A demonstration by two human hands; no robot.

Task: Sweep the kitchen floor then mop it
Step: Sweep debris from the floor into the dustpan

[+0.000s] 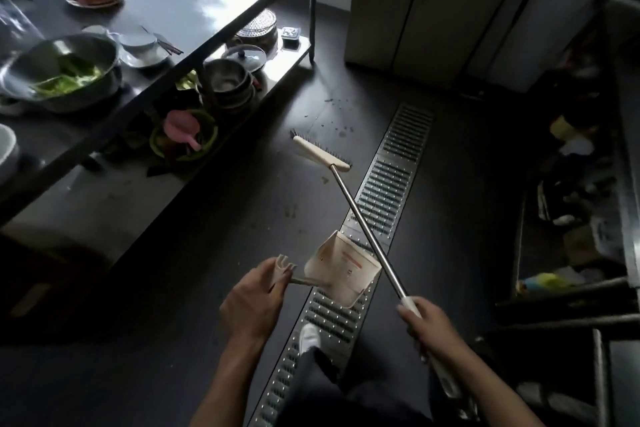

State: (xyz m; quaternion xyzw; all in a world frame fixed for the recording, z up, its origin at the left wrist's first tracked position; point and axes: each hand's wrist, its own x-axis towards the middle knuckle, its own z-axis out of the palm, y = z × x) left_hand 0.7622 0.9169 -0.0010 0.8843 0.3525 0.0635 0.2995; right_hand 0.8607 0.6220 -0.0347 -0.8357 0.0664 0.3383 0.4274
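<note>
My right hand (431, 324) grips the white handle end of a broom whose metal pole (363, 224) runs up and left to a cream brush head (320, 152) with dark bristles on the dark floor. Scattered dark crumbs (334, 114) lie on the floor just beyond the brush head. My left hand (254, 302) holds the cream handle of a dustpan (341, 269), which hangs tilted above the floor drain, under the crossing pole.
A metal drain grate (391, 184) runs diagonally across the floor. A steel table (166, 21) on the left carries bowls and plates, and its lower shelf (228, 87) holds pots. A steel cabinet (433, 10) stands behind, cluttered shelving (581, 204) on the right. My white shoe (309, 336) stands on the grate.
</note>
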